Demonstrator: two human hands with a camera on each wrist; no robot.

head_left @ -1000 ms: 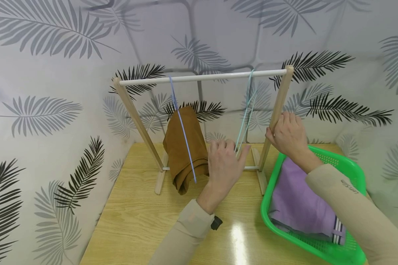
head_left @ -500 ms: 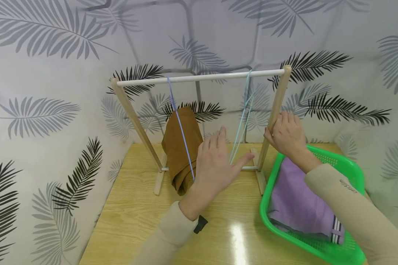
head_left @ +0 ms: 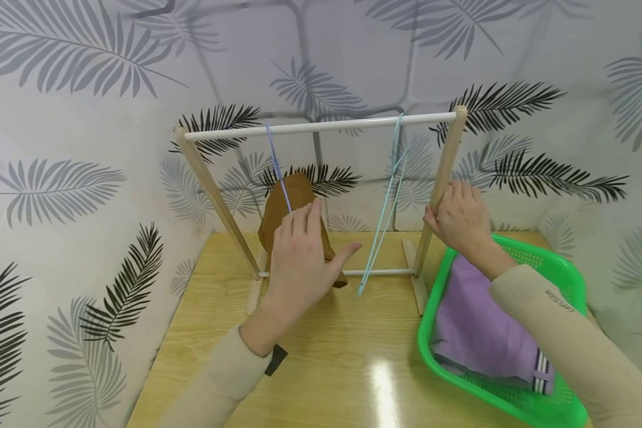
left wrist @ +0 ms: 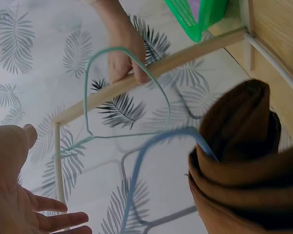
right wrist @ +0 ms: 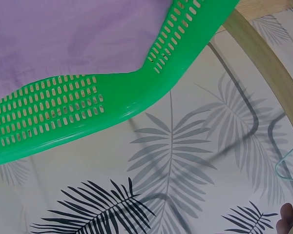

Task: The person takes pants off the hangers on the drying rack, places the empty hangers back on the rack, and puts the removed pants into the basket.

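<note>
My left hand (head_left: pixel 299 255), fingers straight and thumb spread, is in front of a folded brown garment (head_left: pixel 283 208) in the head view and hides part of it. The garment hangs on a blue hanger (head_left: pixel 276 163) from the rack's white rail (head_left: pixel 331 125). In the left wrist view the palm and fingers of the left hand (left wrist: pixel 19 180) hold nothing, apart from the brown cloth (left wrist: pixel 234 180). My right hand (head_left: pixel 462 217) grips the rack's right wooden post (head_left: pixel 443 166). Between the hands, a bare teal hanger (head_left: pixel 387 208) hangs from the rail.
A green perforated basket (head_left: pixel 425 333) stands at the right of the wooden table (head_left: pixel 321 380), under the right forearm. A folded purple garment (head_left: pixel 487 333) with a striped trim lies in it. Leaf-patterned wall covering (head_left: pixel 59 249) rises close behind the rack.
My left hand has moved left, away from the teal hanger, straightening its fingers, and now overlaps the brown garment. The teal hanger's lower end has come into view. My right hand stays on the post.
</note>
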